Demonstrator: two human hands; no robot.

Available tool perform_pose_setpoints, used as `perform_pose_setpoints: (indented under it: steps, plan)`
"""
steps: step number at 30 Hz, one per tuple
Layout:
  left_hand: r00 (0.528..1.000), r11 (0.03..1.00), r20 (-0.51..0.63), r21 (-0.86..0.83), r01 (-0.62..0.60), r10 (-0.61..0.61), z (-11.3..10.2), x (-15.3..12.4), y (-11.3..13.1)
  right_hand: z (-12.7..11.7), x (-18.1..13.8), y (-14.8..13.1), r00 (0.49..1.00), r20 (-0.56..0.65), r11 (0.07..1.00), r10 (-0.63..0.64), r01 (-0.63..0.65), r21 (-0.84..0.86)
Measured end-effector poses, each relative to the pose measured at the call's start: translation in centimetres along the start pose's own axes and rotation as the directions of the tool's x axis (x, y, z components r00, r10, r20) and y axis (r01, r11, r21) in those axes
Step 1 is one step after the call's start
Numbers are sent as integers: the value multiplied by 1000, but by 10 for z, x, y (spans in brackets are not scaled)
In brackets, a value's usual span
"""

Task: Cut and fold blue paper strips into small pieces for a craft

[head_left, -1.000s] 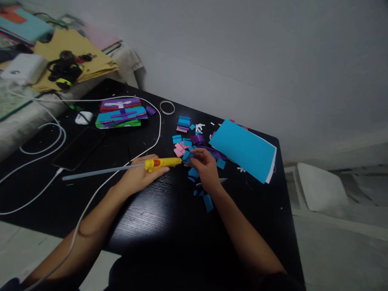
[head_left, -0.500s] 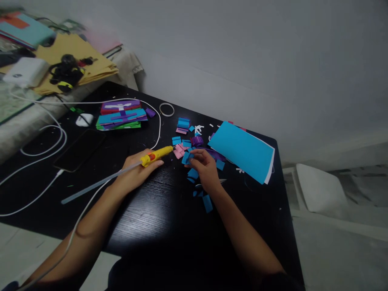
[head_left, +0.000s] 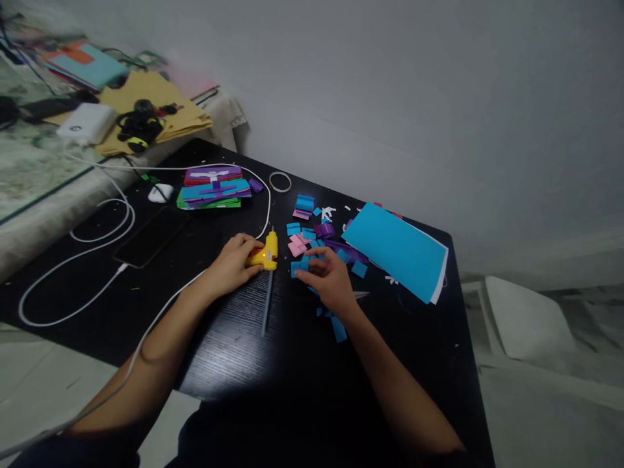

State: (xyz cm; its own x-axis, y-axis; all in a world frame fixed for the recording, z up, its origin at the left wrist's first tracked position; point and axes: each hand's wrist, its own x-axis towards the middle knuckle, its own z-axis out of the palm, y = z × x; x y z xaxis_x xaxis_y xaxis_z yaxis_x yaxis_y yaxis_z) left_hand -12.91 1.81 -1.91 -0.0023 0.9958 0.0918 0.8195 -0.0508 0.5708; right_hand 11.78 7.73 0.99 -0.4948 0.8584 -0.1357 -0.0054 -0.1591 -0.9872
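My left hand [head_left: 236, 265] is closed round the handle of a yellow hot glue gun [head_left: 271, 250]. Its nozzle points away from me, and a clear glue stick [head_left: 267, 305] sticks out of its rear toward me. In my right hand [head_left: 330, 279], thumb and fingers pinch a small blue paper piece [head_left: 298, 266], just right of the glue gun and apart from it. Beyond and beside that hand lie pink paper pieces [head_left: 297, 245], purple folded pieces [head_left: 325, 231] and more blue pieces [head_left: 359, 269]. Part of a scissor-like metal blade shows behind my right wrist.
A large blue sheet [head_left: 397, 250] lies on white paper at the right of the black table [head_left: 404, 364]. Bundled paper strips [head_left: 214, 190], a tape ring [head_left: 280, 182], a phone [head_left: 151, 237] and a white charging case [head_left: 160, 193] are farther left. White cable [head_left: 170, 299] crosses my left forearm.
The glue gun has turned from pointing right to pointing away from me, its glue stick swinging round toward me. My right hand has drawn slightly nearer with the blue piece. The view has shifted.
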Motion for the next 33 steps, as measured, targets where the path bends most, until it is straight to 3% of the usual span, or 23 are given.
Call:
perform_pose_setpoints:
  steps: [3,5,7,11,16,20,23,26,29,33]
  plan:
    - [995,996,-80,76,-55,61,-13,-6,23,3,-4,0,1000,25,996,10,-8,-94]
    - [987,992,-101,15,-124,125,-18,-12,44,5,-7,2,997,71,987,3,8,-160]
    - [982,976,-21,-111,-188,187,-19,-18,63,7,-11,4,992,125,977,-2,28,-210]
    - [974,961,136,-237,-144,180,-9,-27,81,6,-24,3,985,173,952,2,51,-302]
    - [976,943,174,-326,-71,134,6,-40,86,-3,-48,-1,982,183,884,-36,117,-453]
    - [957,922,42,-285,-263,287,24,-61,94,-15,-76,11,941,259,704,-217,335,-626]
    - [886,879,-26,-110,-464,464,40,-79,98,-25,-99,27,816,410,421,-408,567,-708]
    - [800,801,-53,59,-595,598,51,-93,96,-32,-122,40,724,540,229,-429,665,-711]
    - [761,752,-4,158,-640,649,52,-102,93,-33,-143,47,719,569,160,-399,666,-729]
    - [765,737,91,216,-640,637,45,-115,95,-29,-164,53,734,588,137,-340,657,-741]
